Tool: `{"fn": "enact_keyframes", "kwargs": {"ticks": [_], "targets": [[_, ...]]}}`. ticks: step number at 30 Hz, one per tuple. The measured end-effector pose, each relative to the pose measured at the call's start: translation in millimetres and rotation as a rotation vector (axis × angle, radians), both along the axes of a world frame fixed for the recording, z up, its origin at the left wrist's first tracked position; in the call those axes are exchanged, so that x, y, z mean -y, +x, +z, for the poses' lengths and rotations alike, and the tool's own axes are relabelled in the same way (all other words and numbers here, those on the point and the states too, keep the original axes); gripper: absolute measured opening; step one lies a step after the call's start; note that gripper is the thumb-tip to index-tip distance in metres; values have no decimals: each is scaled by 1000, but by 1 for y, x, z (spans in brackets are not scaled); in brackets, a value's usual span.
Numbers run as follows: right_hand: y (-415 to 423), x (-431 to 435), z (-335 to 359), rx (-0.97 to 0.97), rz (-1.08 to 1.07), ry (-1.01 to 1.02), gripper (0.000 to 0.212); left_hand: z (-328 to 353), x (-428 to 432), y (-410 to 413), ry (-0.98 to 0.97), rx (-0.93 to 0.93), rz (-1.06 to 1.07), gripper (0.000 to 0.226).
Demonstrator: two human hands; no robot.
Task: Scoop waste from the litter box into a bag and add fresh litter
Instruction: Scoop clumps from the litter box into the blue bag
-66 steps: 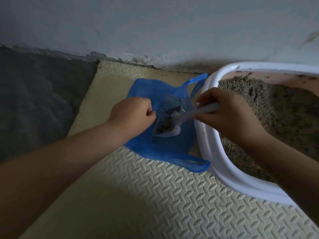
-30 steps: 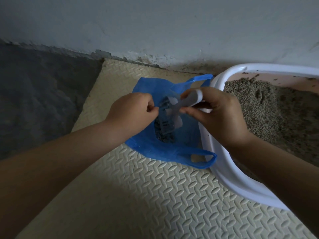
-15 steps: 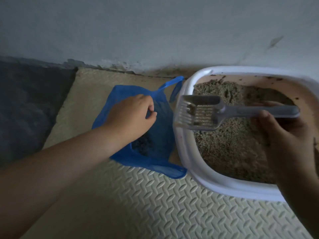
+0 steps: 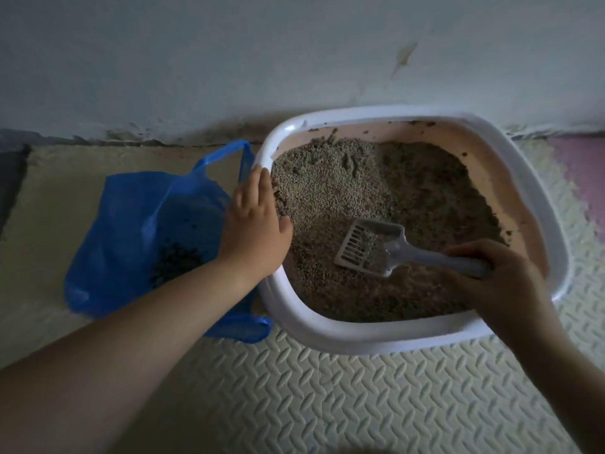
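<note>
A white litter box (image 4: 376, 335) with a pink inner wall stands against the wall, filled with grey-brown litter (image 4: 353, 191). My right hand (image 4: 501, 280) grips the handle of a pale slotted scoop (image 4: 366, 249), whose head lies on the litter near the box's middle. My left hand (image 4: 255, 224) rests flat on the box's left rim, fingers straight. Left of the box lies an open blue plastic bag (image 4: 137, 224) with dark waste (image 4: 175, 263) inside it.
The box and the bag sit on a cream foam mat (image 4: 327, 398) with a raised pattern. A grey wall (image 4: 229, 60) runs behind. A pink mat tile (image 4: 579, 172) lies at the far right, darker floor at the far left.
The scoop went from the bag back over the box and now lies on the litter. My left hand let go of the bag's edge and moved right onto the box's rim.
</note>
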State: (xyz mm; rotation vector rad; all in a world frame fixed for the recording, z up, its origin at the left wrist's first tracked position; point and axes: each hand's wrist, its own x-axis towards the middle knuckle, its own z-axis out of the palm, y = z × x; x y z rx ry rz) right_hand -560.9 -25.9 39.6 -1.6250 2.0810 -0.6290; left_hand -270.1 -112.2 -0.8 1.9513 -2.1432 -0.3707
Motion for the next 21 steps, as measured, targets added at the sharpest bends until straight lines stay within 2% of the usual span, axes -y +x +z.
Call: {"fn": "enact_keyframes", "kwargs": {"ticks": [3,5,9,13,17,21], "targets": [[3,12,10,-439,320,278,15,-2,-1,-1,-12,-49,7,70],[5,21,19,-518,465,428,19,-3,-1,3,-13,-94,1,68],[14,33,47,-501,583,546,17,-3,-1,7,-35,-140,-13,66],[48,17,32,-291,631,630,20,-5,-2,6,-50,-172,1,65],[80,8,6,-191,507,572,19,-5,4,0,-55,-142,11,63],[105,10,-14,-197,459,479,17,-6,7,-10,-65,-170,80,64]]}}
